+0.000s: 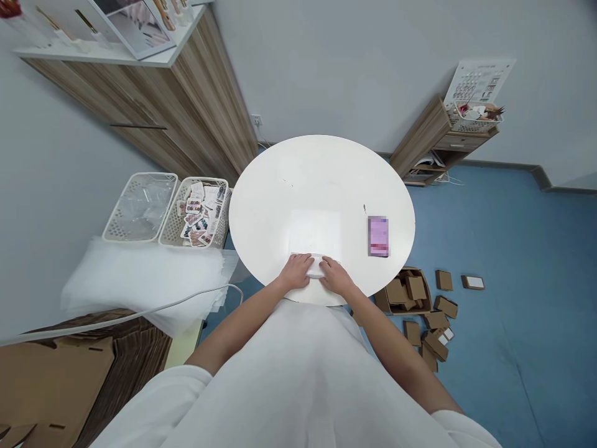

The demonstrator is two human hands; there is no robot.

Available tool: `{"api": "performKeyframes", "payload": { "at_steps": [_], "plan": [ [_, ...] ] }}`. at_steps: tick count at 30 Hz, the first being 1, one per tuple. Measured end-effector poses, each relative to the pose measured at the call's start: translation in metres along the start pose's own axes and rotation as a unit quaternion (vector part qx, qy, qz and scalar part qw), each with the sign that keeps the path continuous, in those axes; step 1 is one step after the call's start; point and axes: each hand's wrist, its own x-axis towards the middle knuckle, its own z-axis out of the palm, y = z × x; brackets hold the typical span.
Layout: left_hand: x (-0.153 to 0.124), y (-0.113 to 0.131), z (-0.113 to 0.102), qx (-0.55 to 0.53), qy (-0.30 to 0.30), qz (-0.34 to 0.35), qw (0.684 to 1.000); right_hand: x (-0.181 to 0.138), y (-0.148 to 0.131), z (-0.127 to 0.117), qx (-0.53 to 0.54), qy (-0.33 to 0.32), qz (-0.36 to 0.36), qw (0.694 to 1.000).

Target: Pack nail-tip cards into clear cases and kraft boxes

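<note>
A small white flat bundle (316,267), which looks like folded foam sheet, lies at the near edge of the round white table (321,168). A paler square of thin white sheet (314,229) seems to spread out from it across the tabletop. My left hand (297,271) presses on the bundle's left end with fingers bent over it. At the right end, my right hand (334,275) has its fingers curled onto the same bundle. Whatever is inside the bundle cannot be seen. To the right lies a phone (378,236) with a blurred pink screen.
Left of the table stand a white basket of printed cards (219,229), a basket with clear plastic bags (133,233) and a stack of white foam sheets (144,274). Flat cardboard (51,392) lies nearer. Small brown boxes (436,320) and a filled carton (424,308) sit on the right floor.
</note>
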Motion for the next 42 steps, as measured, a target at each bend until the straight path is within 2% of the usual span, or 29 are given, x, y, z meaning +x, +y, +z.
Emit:
{"api": "performKeyframes", "payload": {
  "at_steps": [5,9,13,17,21,28,35,42],
  "plan": [
    [-0.024,0.002,0.002,-0.040,-0.014,0.021,0.999,-0.019,-0.011,-0.001,0.063,-0.023,-0.021,0.998],
    [-0.034,0.003,0.003,-0.066,-0.014,0.008,0.998,-0.023,-0.017,-0.008,0.102,-0.038,-0.007,0.994],
    [-0.025,-0.002,-0.008,-0.083,-0.006,-0.005,0.997,-0.009,-0.014,-0.024,0.132,-0.058,0.028,0.989],
    [-0.014,-0.011,-0.019,-0.082,0.003,-0.046,0.996,0.006,-0.009,-0.035,0.151,-0.049,0.049,0.986],
    [-0.009,-0.019,-0.020,-0.093,0.000,-0.100,0.991,0.014,-0.005,-0.035,0.165,-0.032,0.112,0.979],
    [0.005,-0.028,-0.019,-0.110,-0.007,-0.187,0.976,0.023,0.009,-0.029,0.253,-0.015,0.200,0.946],
    [0.016,-0.039,-0.017,-0.111,0.002,-0.257,0.960,0.033,0.024,-0.022,0.218,0.028,0.274,0.936],
    [0.011,-0.047,-0.016,-0.133,0.022,-0.341,0.930,0.022,0.027,-0.014,0.132,0.053,0.305,0.942]
  ]
}}
